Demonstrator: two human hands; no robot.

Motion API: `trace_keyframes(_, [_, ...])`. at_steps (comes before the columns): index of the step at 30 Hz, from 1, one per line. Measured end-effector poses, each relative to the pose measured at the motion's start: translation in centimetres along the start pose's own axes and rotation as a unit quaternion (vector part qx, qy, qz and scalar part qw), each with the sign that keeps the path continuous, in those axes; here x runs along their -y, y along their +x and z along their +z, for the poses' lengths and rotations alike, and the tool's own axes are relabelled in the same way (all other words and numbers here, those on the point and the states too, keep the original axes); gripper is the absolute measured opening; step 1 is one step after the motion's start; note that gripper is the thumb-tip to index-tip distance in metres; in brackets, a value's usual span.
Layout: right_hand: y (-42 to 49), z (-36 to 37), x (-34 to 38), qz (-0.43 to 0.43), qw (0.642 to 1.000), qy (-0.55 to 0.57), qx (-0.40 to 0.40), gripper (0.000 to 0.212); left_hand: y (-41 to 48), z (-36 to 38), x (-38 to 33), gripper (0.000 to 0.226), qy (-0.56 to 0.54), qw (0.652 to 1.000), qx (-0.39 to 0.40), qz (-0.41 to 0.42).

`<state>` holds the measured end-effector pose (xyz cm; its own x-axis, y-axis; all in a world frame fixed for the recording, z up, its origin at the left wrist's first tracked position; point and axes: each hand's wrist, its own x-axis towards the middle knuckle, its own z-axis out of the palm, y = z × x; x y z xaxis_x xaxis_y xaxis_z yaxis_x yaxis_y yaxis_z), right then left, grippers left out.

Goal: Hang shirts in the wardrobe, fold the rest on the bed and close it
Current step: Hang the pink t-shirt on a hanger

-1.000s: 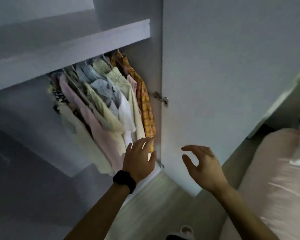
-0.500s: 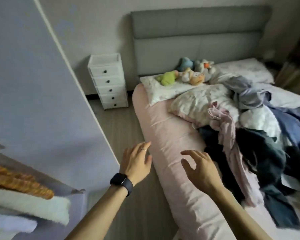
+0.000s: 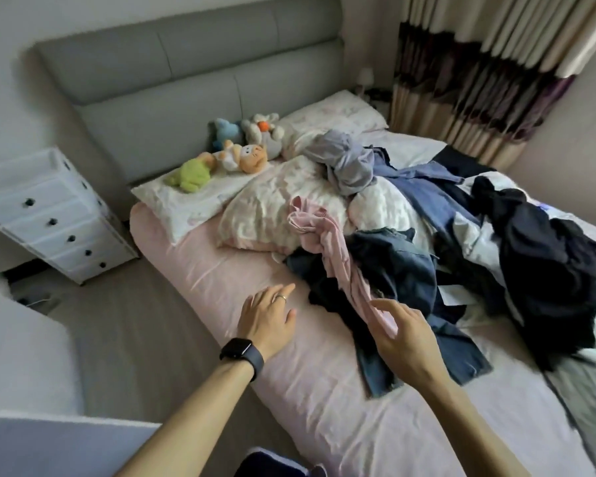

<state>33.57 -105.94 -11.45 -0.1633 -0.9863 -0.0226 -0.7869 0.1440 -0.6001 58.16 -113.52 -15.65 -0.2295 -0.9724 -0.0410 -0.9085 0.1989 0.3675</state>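
A person stands beside a bed (image 3: 289, 390) with a pink sheet. Both arms reach out over it.

The left hand (image 3: 267, 313) is flat and open above the bare sheet, near the edge of the bed. Its grip is wide and holds nothing. It has a ring (image 3: 281, 297) on one finger and a dark watch (image 3: 241, 352) on the wrist.

The right hand (image 3: 405, 333) is at the low end of a long pink shirt (image 3: 327, 249). Its fingers are spread and loosely bent. The pink cloth seems to touch the fingers, but the grip is not closed on it, as far as the view shows.

The pink shirt lies on top of a big pile of clothes (image 3: 461, 242) in the middle of the bed. There are dark blue, black, grey and white things all mixed up. A dark blue piece (image 3: 403, 270) lies right under the pink shirt.

Behind the pile are pillows (image 3: 265, 204). Soft toys (image 3: 234, 146) sit near the grey headboard (image 3: 186, 80): a green one, an orange one, a blue one and a white one.

A small white chest of drawers (image 3: 45, 215) stands on the floor to the left of the bed. A striped curtain (image 3: 489, 74) hangs at the far right.
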Motion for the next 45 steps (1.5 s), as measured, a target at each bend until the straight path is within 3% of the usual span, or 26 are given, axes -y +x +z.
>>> trace_keyframes(6, [7.1,3.1,-0.7,0.038,0.999,-0.017,0.014,0.035,7.0,2.4,4.0,0.056,0.006,0.997,0.074,-0.026])
trace_keyframes(15, [23.8,14.8,-1.4,0.098,0.992,-0.043,0.072,0.040,21.5,11.4,15.5,0.055,0.027,0.980,0.187,-0.061])
trace_keyframes(22, [37.7,24.3,-3.3,0.042,0.996,-0.068,0.048,0.049,30.1,21.1,23.6,0.060,0.056,0.953,0.286,-0.085])
trace_keyframes(28, [45.3,30.2,-4.3,0.032,0.987,-0.155,0.018,0.084,32.0,27.3,28.6,0.066,0.035,0.951,0.295,-0.081])
trace_keyframes(31, [47.3,31.4,-5.2,0.048,0.986,-0.152,0.052,0.069,31.4,28.9,29.9,0.069,0.027,0.952,0.294,-0.077])
trace_keyframes(37, [47.3,29.4,-4.6,0.034,0.993,-0.103,0.048,0.028,32.4,27.6,29.5,0.069,0.033,0.933,0.347,-0.087])
trace_keyframes(40, [45.8,26.7,-2.9,0.034,0.997,-0.056,0.030,0.025,34.3,24.4,28.5,0.059,0.000,0.921,0.373,-0.110])
trace_keyframes(45, [41.0,20.0,0.5,0.012,1.000,0.015,0.016,0.034,36.9,15.8,23.6,0.058,-0.069,0.946,0.290,-0.125])
